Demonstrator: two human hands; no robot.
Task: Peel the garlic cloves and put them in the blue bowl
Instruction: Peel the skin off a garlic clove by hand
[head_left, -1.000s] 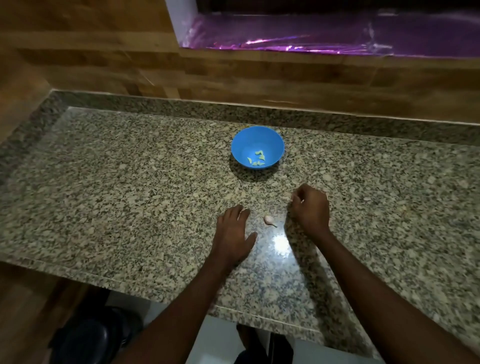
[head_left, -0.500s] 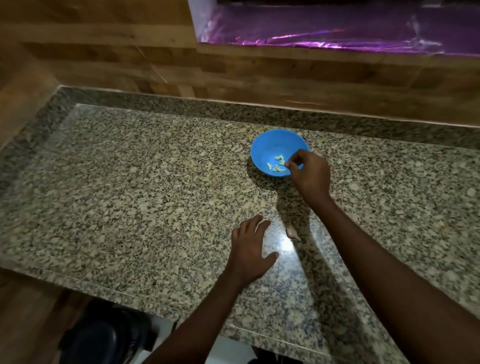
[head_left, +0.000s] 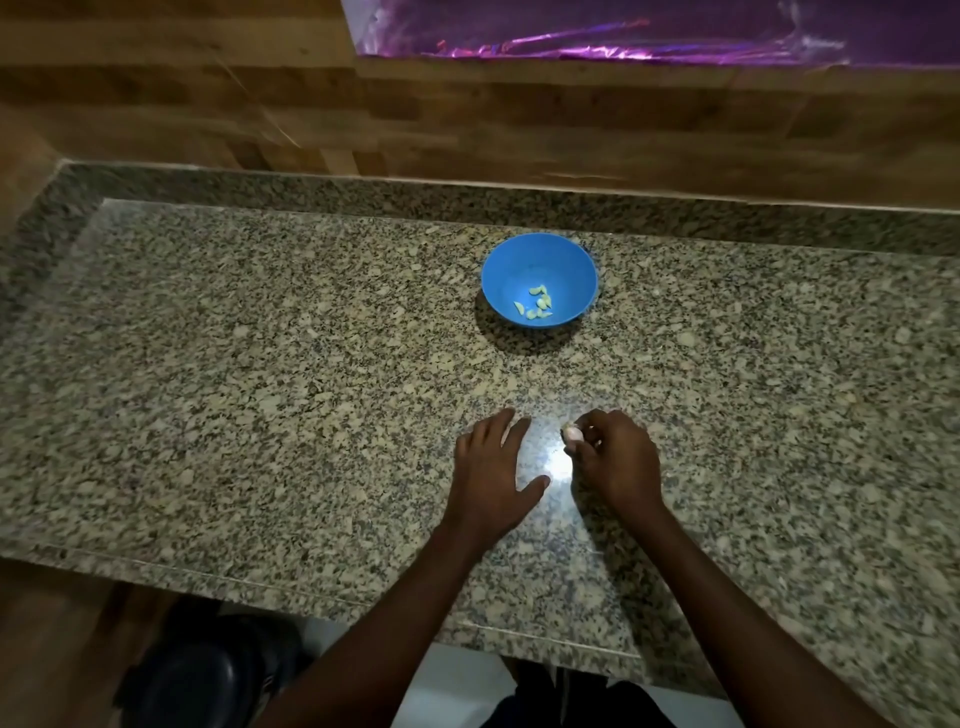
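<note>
Granite counter (head_left: 218, 374) is holding the blue bowl (head_left: 540, 249), peeled cloves (head_left: 537, 304) inside. Right hand (head_left: 615, 457), back from the bowl, is now pinching the last unpeeled clove (head_left: 571, 432); left hand (head_left: 491, 465) is resting flat, fingers spread.

Speckled granite worktop (head_left: 260, 364) fills most of the frame. Blue bowl (head_left: 539, 279) sits on it just right of center, upper half. Left hand (head_left: 491, 478) rests flat on it lower center.

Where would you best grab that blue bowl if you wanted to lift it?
Probably by the rim of the blue bowl, pinched from above on its near side: the wall flares upward, the rim is bare all round, and the peeled cloves lie low in the bottom.
</note>
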